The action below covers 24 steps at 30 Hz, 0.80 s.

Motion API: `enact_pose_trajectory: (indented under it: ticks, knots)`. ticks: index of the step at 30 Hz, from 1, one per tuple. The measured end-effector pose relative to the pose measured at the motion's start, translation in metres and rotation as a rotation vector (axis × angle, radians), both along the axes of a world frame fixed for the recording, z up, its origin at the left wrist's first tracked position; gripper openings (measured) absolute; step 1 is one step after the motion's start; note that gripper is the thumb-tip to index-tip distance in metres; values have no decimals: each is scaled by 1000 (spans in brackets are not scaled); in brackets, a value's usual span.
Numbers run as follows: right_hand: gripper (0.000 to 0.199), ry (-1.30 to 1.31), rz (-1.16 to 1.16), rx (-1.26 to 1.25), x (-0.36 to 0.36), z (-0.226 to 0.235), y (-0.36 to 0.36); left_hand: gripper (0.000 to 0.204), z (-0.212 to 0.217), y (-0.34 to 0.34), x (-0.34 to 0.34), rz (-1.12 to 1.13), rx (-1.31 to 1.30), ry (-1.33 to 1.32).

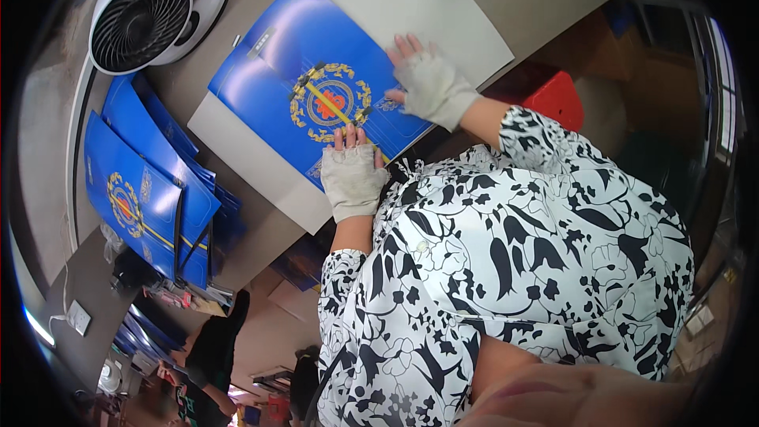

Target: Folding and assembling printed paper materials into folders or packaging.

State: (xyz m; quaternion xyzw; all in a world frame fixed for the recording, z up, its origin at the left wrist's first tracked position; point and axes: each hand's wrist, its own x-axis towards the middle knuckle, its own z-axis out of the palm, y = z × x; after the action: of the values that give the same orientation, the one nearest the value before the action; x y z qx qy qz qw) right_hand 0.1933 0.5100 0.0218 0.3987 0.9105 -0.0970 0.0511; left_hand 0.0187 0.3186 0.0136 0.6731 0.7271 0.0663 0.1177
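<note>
As flat blue glossy card sheet with gold emblem (312,83) lies diagonally on grey board (443,8), both gloved hands press flat, fingers extended, gripping nothing: left hand (352,178) at near edge, right hand (431,83) on right edge.

A worker wears a short-sleeved white blouse (506,253) printed with black leaves and flowers, a small white button at its front. Pale, knitted fingerless gloves cover the left hand (352,178) and the right hand (431,85), fingertips left bare.
</note>
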Motion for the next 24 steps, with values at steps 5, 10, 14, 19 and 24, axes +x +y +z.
enact_pose_trajectory:
  ticks: [5,10,14,19,24]
  knots:
    - [84,50,-7,175,-49,-13,56,55,13,-6,13,-8,-92,-39]
    - [85,46,-27,222,-117,13,106,57,29,-19,28,-16,-340,-62]
    - [89,29,-60,-38,-159,47,132,58,33,-42,35,18,-320,-52]
    - [90,127,-119,-30,-184,45,164,57,29,-35,25,-32,-237,-15]
    - [78,135,-45,77,-189,48,158,53,22,-40,15,12,-177,-48]
